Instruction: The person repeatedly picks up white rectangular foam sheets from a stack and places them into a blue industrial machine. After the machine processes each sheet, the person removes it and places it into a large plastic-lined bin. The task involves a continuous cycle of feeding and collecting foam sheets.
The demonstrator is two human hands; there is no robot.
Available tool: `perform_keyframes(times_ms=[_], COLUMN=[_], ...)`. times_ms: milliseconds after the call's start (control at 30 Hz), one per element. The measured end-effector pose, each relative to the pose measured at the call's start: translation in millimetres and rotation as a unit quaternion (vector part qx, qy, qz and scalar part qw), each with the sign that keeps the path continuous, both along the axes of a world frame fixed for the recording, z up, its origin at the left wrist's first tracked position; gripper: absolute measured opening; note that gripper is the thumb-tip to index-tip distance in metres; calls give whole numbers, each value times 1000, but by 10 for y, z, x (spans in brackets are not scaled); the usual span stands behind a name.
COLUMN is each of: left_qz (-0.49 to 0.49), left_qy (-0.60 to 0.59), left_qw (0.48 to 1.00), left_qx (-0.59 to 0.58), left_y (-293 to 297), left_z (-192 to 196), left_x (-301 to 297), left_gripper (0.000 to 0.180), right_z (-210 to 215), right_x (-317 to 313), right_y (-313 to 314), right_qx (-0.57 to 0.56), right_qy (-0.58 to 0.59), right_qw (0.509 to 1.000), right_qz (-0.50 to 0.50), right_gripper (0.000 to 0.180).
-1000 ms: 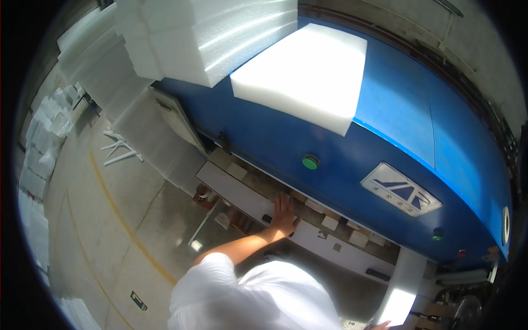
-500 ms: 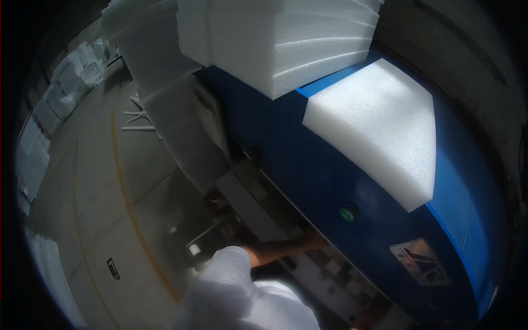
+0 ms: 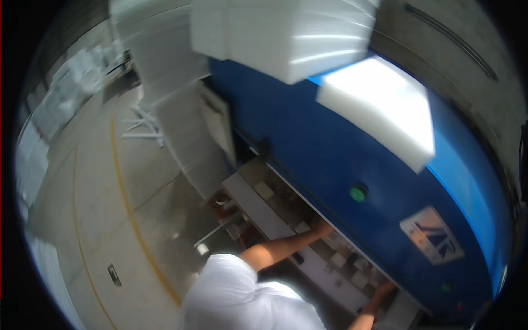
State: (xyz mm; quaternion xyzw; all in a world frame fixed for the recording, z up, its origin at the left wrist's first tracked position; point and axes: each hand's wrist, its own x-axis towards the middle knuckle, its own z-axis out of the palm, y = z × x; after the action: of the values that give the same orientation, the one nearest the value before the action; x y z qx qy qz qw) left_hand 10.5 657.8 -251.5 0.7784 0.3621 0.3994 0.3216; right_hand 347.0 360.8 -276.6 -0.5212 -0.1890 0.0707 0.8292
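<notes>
My left forearm, in a white short sleeve, reaches to the right over a pale work surface (image 3: 264, 206). At the lower front edge of a big blue machine (image 3: 308, 132) is my left hand (image 3: 323, 226), its fingers hidden by that edge and by blur. Farther right, my right hand (image 3: 386, 288) is under the same edge, near small pale foam blocks (image 3: 360, 279); its fingers are too dark and smeared to make out. Another small pale block (image 3: 264, 190) lies on the bed left of my left hand. Whether either hand holds something does not show.
A thick white foam slab (image 3: 379, 104) and a tall foam stack (image 3: 247, 38) rest on top of the machine. A green button (image 3: 358, 192) sits on its front. More foam sheets (image 3: 165, 110) stand at the left, beside a floor with yellow lines (image 3: 125, 203).
The picture has brightened, and the machine with its foam slab sits slightly higher and farther right in view. My right forearm and hand show more plainly at the lower right.
</notes>
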Motion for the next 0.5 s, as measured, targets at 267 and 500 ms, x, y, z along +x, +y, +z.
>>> perform_keyframes(times_ms=[267, 500], left_qz=[-175, -698], left_qy=[-240, -62], left_qw=[917, 598], left_qx=[-268, -389], left_y=[-1588, -4288], left_z=[941, 2280], left_x=[-1126, -8], left_gripper=[22, 37], right_z=[1040, 1097], right_x=[-2069, -3097], right_y=[-1839, -4630], right_qx=[-55, 375], right_qy=[79, 131], right_qw=[986, 886], right_qz=[-133, -239], right_gripper=[25, 48])
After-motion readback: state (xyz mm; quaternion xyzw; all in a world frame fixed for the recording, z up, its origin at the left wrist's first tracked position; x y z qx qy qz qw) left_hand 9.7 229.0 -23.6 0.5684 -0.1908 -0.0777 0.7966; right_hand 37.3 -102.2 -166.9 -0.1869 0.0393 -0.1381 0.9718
